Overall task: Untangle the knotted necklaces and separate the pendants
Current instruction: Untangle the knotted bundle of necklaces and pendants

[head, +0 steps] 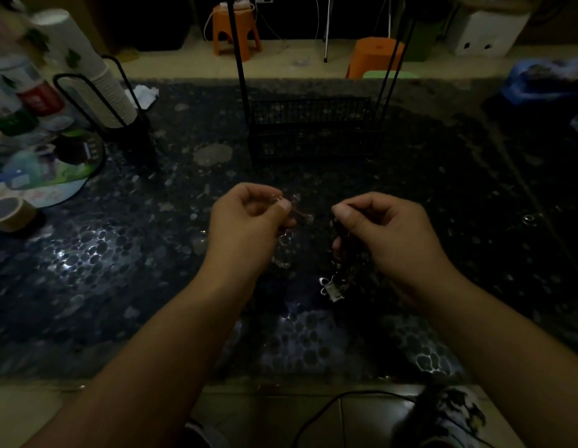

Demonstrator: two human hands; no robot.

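Because the light is dim and the glossy, pebble-patterned tabletop [119,270] is dark, we could lose sight of a thin strand and pull the knot tighter. Our right hand [387,234] pinches a dark cord [337,240], its small silvery pendant [332,287] dangling above the tabletop; our left hand [245,227] pinches a fine chain [295,215], glinting between both hands, so tugging apart risks snapping it.
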